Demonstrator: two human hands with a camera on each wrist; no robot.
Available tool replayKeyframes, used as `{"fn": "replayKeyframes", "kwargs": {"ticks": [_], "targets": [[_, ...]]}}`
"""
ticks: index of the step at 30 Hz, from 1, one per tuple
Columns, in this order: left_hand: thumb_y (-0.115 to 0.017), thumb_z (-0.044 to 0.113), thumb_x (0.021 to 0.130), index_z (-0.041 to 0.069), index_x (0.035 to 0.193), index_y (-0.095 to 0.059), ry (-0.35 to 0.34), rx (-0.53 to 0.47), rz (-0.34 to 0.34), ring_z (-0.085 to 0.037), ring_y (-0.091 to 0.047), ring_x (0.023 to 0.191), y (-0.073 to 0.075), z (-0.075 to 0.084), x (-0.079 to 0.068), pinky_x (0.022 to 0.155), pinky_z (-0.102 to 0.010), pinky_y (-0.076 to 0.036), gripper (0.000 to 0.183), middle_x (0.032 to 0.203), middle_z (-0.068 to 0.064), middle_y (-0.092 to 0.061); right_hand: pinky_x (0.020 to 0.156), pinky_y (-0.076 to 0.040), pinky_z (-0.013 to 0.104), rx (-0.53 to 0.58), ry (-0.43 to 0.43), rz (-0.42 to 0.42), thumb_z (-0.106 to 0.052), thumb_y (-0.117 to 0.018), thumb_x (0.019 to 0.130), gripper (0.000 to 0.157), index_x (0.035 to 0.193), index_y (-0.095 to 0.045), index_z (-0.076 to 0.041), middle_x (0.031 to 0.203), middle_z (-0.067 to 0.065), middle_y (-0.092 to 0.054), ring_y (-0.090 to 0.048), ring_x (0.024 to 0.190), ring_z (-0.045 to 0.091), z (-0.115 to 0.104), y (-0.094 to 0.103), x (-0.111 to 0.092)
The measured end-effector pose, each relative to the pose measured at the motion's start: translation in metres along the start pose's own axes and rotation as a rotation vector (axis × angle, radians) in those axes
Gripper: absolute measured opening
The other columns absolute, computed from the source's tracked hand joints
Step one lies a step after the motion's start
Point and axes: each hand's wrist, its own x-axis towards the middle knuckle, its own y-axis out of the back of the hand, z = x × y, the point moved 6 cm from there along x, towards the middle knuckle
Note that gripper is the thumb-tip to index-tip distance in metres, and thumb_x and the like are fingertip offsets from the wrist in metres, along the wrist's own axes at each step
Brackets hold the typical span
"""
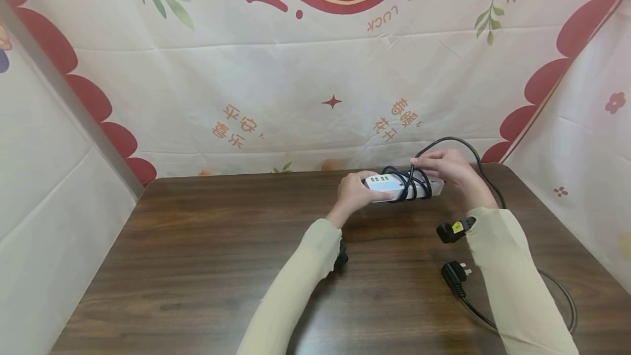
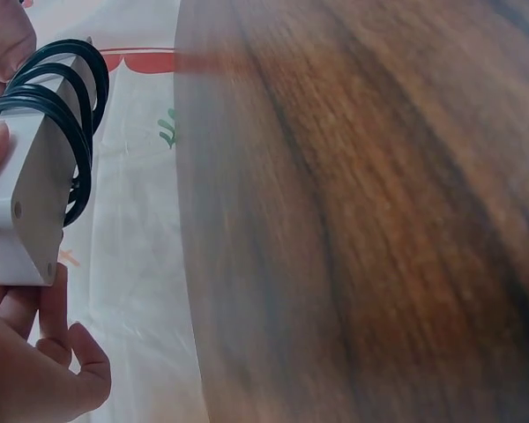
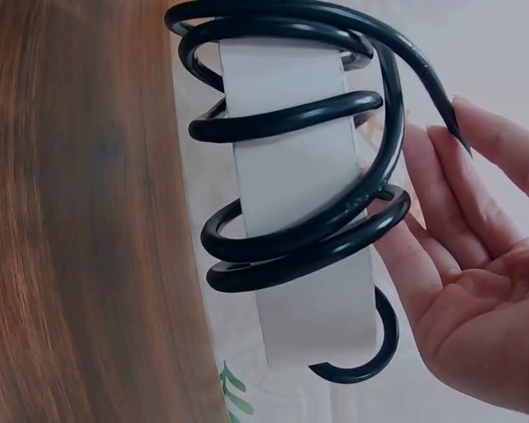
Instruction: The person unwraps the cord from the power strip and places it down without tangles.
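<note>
White power strip near the table's far edge: left hand grips its end steady while right hand pinches the black cord, guiding coils around it.

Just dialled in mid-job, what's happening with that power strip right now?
A person holds a white plastic power strip above the dark wooden table. The left hand grips one end, while the right hand guides its black rubber cable, already looped several times around the strip's body. The rest of the cable trails right, and its black plug lies on the table.
</note>
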Motion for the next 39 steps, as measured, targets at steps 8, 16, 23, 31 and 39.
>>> {"fn": "replayKeyframes", "kwargs": {"ticks": [8,16,23,31,39], "targets": [[-0.086,0.037,0.056,0.019,0.1,-0.069,0.011,0.004,-0.003,-0.005,-0.053,0.076,0.001,-0.002,-0.002,0.067,-0.022,-0.039,0.05,0.087,0.01,-0.065,0.097,-0.034,0.045,0.036,0.042,-0.009,-0.045,-0.069,0.077,0.069,0.116,-0.053,0.009,0.097,-0.001,-0.061,-0.061,0.082,0.001,-0.001,0.004,-0.009],[-0.086,0.037,0.056,0.019,0.099,-0.069,0.023,0.005,0.015,-0.005,-0.053,0.076,0.003,-0.005,-0.003,0.068,-0.022,-0.039,0.049,0.086,0.01,-0.065,0.09,-0.042,0.033,0.106,0.128,-0.046,-0.037,-0.068,0.08,0.051,0.106,-0.061,0.006,0.085,-0.01,-0.066,-0.063,0.084,0.002,-0.003,0.002,-0.016],[-0.086,0.038,0.055,0.02,0.099,-0.069,0.03,0.006,0.029,-0.005,-0.053,0.076,0.005,-0.006,-0.003,0.068,-0.023,-0.039,0.05,0.087,0.01,-0.066,0.073,-0.048,0.018,0.18,0.165,-0.056,-0.031,-0.067,0.082,0.026,0.091,-0.065,-0.006,0.079,-0.01,-0.068,-0.064,0.08,0.003,-0.001,0.0,-0.019],[-0.086,0.038,0.053,0.022,0.096,-0.07,0.018,0.003,0.043,-0.004,-0.053,0.073,0.004,-0.007,-0.003,0.065,-0.022,-0.039,0.049,0.082,0.012,-0.065,0.071,-0.051,0.028,0.266,0.216,-0.082,-0.018,-0.064,0.085,0.009,0.085,-0.064,-0.009,0.076,-0.004,-0.069,-0.066,0.075,0.01,0.001,0.0,-0.023],[-0.086,0.04,0.052,0.023,0.096,-0.07,0.036,0.023,0.069,-0.005,-0.054,0.074,0.002,-0.008,-0.003,0.065,-0.022,-0.039,0.049,0.084,0.012,-0.066,0.069,-0.052,0.028,0.233,0.234,-0.077,-0.017,-0.064,0.086,0.01,0.085,-0.063,-0.007,0.075,-0.005,-0.068,-0.066,0.073,0.01,0.005,0.001,-0.027]]}}
